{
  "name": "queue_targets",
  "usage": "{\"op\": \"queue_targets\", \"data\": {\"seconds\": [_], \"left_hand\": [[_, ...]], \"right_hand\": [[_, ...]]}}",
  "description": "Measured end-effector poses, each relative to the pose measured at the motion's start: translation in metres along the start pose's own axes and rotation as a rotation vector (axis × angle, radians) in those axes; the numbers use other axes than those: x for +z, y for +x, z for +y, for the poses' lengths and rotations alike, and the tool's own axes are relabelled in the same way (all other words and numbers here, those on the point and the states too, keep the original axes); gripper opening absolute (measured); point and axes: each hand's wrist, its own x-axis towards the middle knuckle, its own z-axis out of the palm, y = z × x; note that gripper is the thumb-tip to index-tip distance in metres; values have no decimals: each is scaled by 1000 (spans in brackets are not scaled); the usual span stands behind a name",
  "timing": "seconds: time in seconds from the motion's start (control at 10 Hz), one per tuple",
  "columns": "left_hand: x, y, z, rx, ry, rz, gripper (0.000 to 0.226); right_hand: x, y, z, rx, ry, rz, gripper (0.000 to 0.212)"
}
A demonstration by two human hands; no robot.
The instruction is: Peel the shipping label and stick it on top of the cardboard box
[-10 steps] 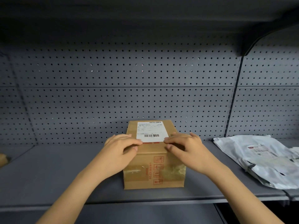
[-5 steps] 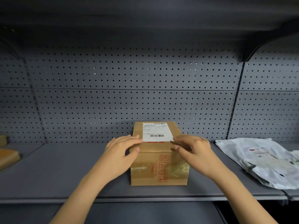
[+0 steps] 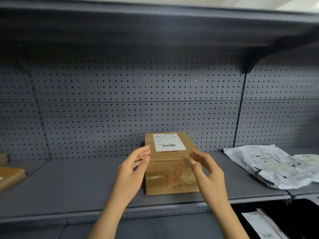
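Note:
A brown cardboard box [image 3: 170, 178] stands on the grey shelf [image 3: 86, 187], with red markings on its near face. The white shipping label [image 3: 168, 142], printed with a barcode, lies flat on the box's top. My left hand [image 3: 133, 168] hovers at the box's left front corner with fingers apart, holding nothing. My right hand [image 3: 206, 169] floats in front of the box's right side, fingers spread and empty. Neither hand touches the label.
White plastic mailer bags [image 3: 272, 168] lie on the shelf at the right. Another brown box [image 3: 10, 176] sits at the far left edge. A pegboard wall [image 3: 120, 109] backs the shelf, and an upper shelf [image 3: 155, 31] overhangs. White papers [image 3: 259, 223] show below at the right.
Both hands have lifted off the box's front top edge and pulled back toward me, fingers opening. The label stays stuck on top. The view has tilted upward.

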Motion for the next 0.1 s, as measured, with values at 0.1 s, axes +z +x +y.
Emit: {"op": "queue_targets", "data": {"seconds": [0.1], "left_hand": [[-1, -6, 8, -25, -55, -24, 29]], "right_hand": [[-3, -9, -8, 62, 55, -27, 28]]}}
